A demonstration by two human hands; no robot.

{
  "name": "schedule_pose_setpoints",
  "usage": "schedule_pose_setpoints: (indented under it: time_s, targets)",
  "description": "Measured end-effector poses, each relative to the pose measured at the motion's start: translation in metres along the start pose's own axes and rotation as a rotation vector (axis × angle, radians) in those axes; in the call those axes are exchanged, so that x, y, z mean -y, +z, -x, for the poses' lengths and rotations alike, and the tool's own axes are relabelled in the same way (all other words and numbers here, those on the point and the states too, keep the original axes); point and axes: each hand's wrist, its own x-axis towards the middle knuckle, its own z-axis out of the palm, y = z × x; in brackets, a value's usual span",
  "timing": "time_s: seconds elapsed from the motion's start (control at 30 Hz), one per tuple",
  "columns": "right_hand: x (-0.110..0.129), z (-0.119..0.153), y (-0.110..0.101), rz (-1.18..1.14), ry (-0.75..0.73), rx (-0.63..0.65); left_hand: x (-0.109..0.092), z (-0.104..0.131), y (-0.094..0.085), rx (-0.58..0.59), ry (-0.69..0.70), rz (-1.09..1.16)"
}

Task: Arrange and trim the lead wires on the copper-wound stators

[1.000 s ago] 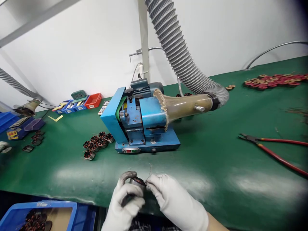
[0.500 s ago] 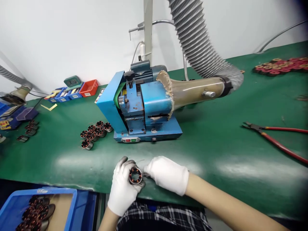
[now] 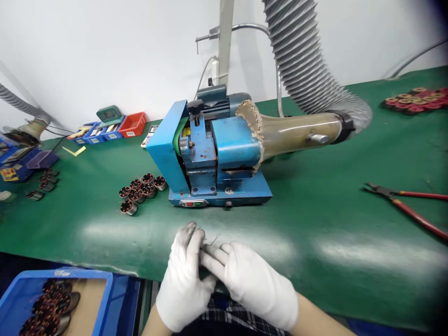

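Both my hands wear white gloves with grey-smudged fingertips and meet over the bench's front edge. My left hand (image 3: 187,280) is closed around a motor stator, a metal ring with copper windings, which the fingers now cover. The fingers of my right hand (image 3: 250,280) are closed over the same spot, against my left fingers. A thin wire end (image 3: 216,239) sticks up just past the fingertips. Farther back on the left stands a group of several similar stators (image 3: 136,193), set upright on the green bench.
A blue belt-driven machine (image 3: 206,154) with a grey extraction hose (image 3: 308,60) stands ahead. Red-handled pliers (image 3: 395,195) lie right. A blue bin (image 3: 109,289) at lower left contains several stators. Small boxes (image 3: 133,125) line the wall; red and tan rings (image 3: 416,100) lie far right.
The stator, visible in my left hand before, is now covered by my fingers. My right hand has come in over it from the right. The view has shifted slightly left.
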Motion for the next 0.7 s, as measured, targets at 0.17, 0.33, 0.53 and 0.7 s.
schedule_pose_setpoints:
  time_s: [0.17,0.33,0.53,0.7]
  targets:
    - [-0.001,0.007,0.027,0.016,0.243,0.121,0.005,-0.006,0.007,0.244,-0.045,0.174]
    - [-0.014,0.008,0.024,-0.242,0.492,0.284,0.009,-0.005,0.014,0.24,-0.085,0.171]
    - [-0.033,-0.003,0.014,-0.597,0.463,0.199,0.002,-0.005,0.017,0.219,-0.061,0.122]
    - [-0.082,0.025,-0.028,-0.511,0.562,0.112,0.0,-0.004,0.023,0.18,-0.038,0.124]
